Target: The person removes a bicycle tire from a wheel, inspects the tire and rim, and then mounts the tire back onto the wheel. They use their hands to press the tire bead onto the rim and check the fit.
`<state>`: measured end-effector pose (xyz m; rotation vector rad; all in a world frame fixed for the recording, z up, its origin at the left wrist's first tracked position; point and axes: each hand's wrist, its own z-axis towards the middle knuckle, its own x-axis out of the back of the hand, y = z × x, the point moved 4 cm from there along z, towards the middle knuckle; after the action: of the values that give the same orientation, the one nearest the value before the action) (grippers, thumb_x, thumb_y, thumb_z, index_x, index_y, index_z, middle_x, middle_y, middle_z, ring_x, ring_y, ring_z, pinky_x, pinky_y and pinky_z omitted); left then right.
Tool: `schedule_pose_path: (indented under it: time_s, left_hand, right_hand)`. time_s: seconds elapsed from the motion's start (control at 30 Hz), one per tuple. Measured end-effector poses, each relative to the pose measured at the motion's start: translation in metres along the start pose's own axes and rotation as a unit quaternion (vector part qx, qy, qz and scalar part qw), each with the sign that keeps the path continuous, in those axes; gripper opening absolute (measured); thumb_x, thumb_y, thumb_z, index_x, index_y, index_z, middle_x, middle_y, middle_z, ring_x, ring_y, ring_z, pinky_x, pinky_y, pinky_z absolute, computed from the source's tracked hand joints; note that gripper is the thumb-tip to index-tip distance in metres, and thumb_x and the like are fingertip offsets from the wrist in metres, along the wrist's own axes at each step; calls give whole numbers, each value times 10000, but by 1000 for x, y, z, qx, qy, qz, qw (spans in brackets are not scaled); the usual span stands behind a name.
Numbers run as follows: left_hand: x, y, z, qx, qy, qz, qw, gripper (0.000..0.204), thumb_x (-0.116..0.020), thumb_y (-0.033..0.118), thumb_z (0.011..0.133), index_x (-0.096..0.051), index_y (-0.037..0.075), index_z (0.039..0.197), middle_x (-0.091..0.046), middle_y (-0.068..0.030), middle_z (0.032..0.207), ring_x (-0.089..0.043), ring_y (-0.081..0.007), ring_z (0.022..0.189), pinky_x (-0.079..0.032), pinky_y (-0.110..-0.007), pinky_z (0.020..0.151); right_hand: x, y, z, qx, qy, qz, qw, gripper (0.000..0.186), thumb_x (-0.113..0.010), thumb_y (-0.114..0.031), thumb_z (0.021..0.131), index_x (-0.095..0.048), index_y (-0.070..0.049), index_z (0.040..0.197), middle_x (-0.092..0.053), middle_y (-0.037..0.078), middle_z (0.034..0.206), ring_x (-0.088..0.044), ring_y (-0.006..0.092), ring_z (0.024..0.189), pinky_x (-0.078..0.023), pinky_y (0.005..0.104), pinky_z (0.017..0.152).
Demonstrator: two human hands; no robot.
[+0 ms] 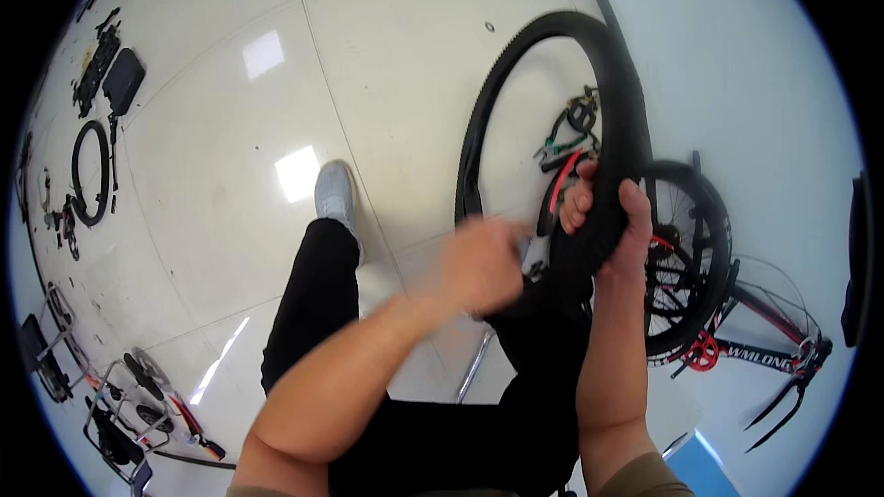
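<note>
A black knobbly bicycle tire (622, 83) stands raised in front of me, its loop tilted over the floor. My right hand (622, 221) wraps round the tire's near right side, thumb on one side and fingers on the other. Close to the tire's lower left part is my left hand (483, 262), curled like a fist and smeared by motion. A small bluish-grey bit shows at its fingers, too blurred to name. Whether this hand touches the tire I cannot tell.
To the right, a spoked wheel (709, 221) and a black bicycle frame (750, 354) with a red chainring sit by the wall. Bicycle parts (580, 115) show through the tire's loop. Several parts and a thin tire (76, 175) lie far left. A blue box (704, 460) is lower right.
</note>
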<state>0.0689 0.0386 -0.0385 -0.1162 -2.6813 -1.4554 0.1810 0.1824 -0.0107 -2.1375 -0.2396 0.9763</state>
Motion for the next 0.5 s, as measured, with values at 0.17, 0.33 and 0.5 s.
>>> schedule_pose_path:
  time_s: [0.17,0.33,0.5]
  left_hand:
    - [83,17,8,-31,186,-414,891,520,-608,347,993,-582,-46,1332,-702,-124,1121,-661,-198,993,-518,-340,893]
    - [80,35,9,-83,89,-520,845,818,-443,654,1010,-492,-65,1397,-680,-161,1175,-667,-231,1009,-509,-349,902]
    - [113,35,-11,-154,77,-591,788,934,-261,745,993,-501,-79,1361,-658,-271,1152,-708,-336,900,-607,-473,814]
  right_hand:
    - [-23,24,-2,4,-52,-19,998,492,-720,-341,866,-600,41,1151,-660,135,787,-649,225,688,-545,343,639]
    - [-74,48,-26,-5,-46,-150,988,353,-762,-110,807,-627,29,1102,-693,119,838,-675,207,731,-562,324,682]
    - [-112,78,-45,75,-143,-384,909,408,-791,-180,818,-625,31,1125,-674,132,840,-688,241,768,-537,352,712]
